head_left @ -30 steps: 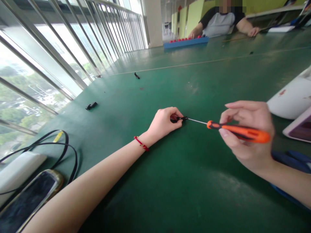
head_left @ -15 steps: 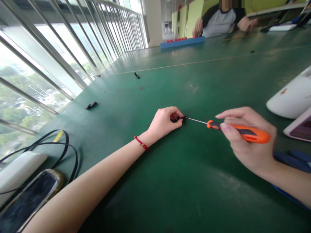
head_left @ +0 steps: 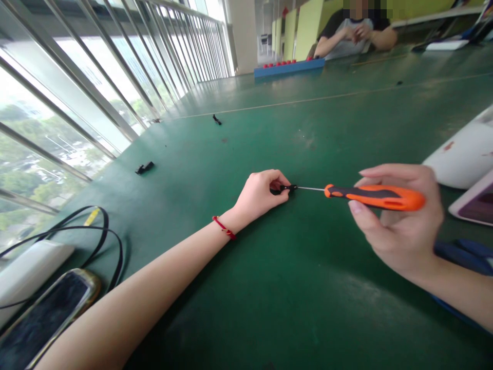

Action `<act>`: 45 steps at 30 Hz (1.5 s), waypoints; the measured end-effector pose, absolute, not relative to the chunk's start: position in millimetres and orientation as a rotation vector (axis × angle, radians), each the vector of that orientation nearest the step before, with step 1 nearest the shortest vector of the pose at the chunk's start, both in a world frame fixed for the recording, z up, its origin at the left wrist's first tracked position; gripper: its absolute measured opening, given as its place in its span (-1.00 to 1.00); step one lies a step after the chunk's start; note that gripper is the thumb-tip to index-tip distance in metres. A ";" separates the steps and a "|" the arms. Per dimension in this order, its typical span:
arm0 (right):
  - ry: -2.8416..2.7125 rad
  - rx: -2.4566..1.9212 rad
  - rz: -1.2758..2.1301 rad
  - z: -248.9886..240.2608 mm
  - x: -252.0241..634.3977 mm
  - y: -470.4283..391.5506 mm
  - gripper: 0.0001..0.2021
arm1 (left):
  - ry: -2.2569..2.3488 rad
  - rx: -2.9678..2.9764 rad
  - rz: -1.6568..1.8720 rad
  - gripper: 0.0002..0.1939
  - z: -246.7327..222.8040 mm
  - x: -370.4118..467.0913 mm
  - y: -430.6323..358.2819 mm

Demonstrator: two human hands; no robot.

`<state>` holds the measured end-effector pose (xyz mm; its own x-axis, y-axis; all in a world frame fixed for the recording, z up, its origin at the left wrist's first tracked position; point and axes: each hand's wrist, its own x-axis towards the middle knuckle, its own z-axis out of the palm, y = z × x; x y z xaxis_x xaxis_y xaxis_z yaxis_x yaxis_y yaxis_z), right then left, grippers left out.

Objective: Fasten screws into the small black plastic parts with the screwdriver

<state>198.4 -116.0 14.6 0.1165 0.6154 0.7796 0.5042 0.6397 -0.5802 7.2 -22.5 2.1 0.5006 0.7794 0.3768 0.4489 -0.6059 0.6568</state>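
Observation:
Near the middle of the head view, my left hand (head_left: 265, 190) pinches a small black part (head_left: 288, 188) between thumb and fingers, low over the green table (head_left: 246, 288). A screwdriver (head_left: 377, 197) with an orange and black handle lies almost level, its thin shaft pointing left. The shaft's end meets the right side of the black part; the exact contact is too small to make out. My right hand (head_left: 408, 221) is loosely closed around the handle, thumb below and fingers above and behind it.
Two more black parts lie on the table, one at the left (head_left: 145, 167) and one farther back (head_left: 217, 119). A phone (head_left: 50, 313), a white box (head_left: 34, 267) and black cables are at lower left. Across the table, a person (head_left: 354, 36) sits near a blue strip (head_left: 288, 68) with red knobs.
My right hand has loosened and shifted its hold, and the screwdriver handle has risen to nearly level. My left hand stays put. The person opposite has brought both hands together.

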 end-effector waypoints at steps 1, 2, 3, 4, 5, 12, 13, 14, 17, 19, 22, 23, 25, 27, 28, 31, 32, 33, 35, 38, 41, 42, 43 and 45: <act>-1.520 -0.939 0.133 14.8 198.4 -115.2 -0.58 | 1.008 2.268 0.920 -0.90 2.0 7.2 -22.3; -1.533 -0.937 0.162 15.0 198.5 -114.8 -0.56 | 1.006 2.271 0.921 -0.90 1.9 7.2 -22.1; -1.564 -0.963 0.177 15.3 198.8 -114.9 -0.60 | 1.005 2.273 0.923 -0.90 1.8 7.1 -21.9; -1.605 -1.009 0.172 15.5 199.0 -115.5 -0.68 | 1.003 2.275 0.924 -0.90 1.8 7.1 -21.8; -1.642 -1.060 0.155 15.5 199.3 -116.3 -0.78 | 1.000 2.276 0.924 -0.90 1.8 7.0 -21.7; -1.535 -0.921 0.096 12.8 199.2 -114.0 -0.57 | 1.000 2.281 0.935 -0.90 1.9 7.3 -21.7; -1.553 -0.908 0.118 13.0 199.2 -113.7 -0.56 | 1.000 2.282 0.936 -0.90 1.8 7.3 -21.7; -1.582 -0.929 0.135 13.4 199.2 -114.1 -0.59 | 1.000 2.283 0.938 -0.90 1.8 7.2 -21.8; -1.646 -1.067 0.108 14.4 198.8 -117.2 -0.78 | 0.998 2.283 0.944 -0.90 1.9 7.0 -21.8; -1.625 -1.066 0.080 14.6 198.1 -118.3 -0.76 | 0.995 2.284 0.945 -0.90 2.0 6.8 -21.8; -1.571 -0.932 0.106 14.9 197.9 -116.7 -0.54 | 0.992 2.286 0.938 -0.91 1.9 6.7 -21.5; -1.564 -0.908 0.129 15.1 198.3 -116.1 -0.50 | 0.994 2.287 0.935 -0.91 1.8 6.8 -21.3; -1.595 -0.940 0.148 15.6 199.3 -115.9 -0.54 | 0.995 2.287 0.935 -0.90 1.4 6.8 -20.8; -1.652 -1.052 0.117 15.9 199.9 -117.5 -0.69 | 0.994 2.287 0.937 -0.90 1.1 6.8 -20.5; -1.669 -1.099 0.101 15.9 199.7 -118.4 -0.77 | 0.993 2.287 0.938 -0.90 1.0 6.8 -20.4; -1.621 -1.073 0.095 15.3 197.9 -119.1 -0.76 | 0.991 2.289 0.937 -0.90 1.3 6.9 -20.6; -1.592 -1.017 0.110 15.1 197.4 -118.5 -0.69 | 0.990 2.290 0.934 -0.90 1.4 7.0 -20.8; -1.570 -0.963 0.128 15.1 197.2 -117.6 -0.60 | 0.990 2.290 0.934 -0.90 1.6 7.0 -20.9; -1.565 -0.909 0.157 15.3 197.8 -116.0 -0.53 | 0.992 2.291 0.937 -0.90 1.6 7.1 -21.1; -1.690 -1.044 0.118 15.8 199.7 -116.3 -0.79 | 0.990 2.290 0.943 -0.90 1.1 7.0 -20.8; -1.716 -1.139 0.086 14.3 199.8 -117.2 -0.89 | 0.983 2.289 0.940 -0.90 0.5 6.7 -20.2; -1.672 -1.098 0.089 13.5 199.5 -116.9 -0.81 | 0.981 2.290 0.938 -0.90 0.4 6.7 -20.0; -1.625 -1.037 0.093 12.6 199.2 -116.3 -0.71 | 0.981 2.292 0.939 -0.90 0.4 6.6 -19.9; -1.559 -0.929 0.137 11.6 199.0 -115.0 -0.52 | 0.985 2.295 0.937 -0.90 0.6 6.7 -20.0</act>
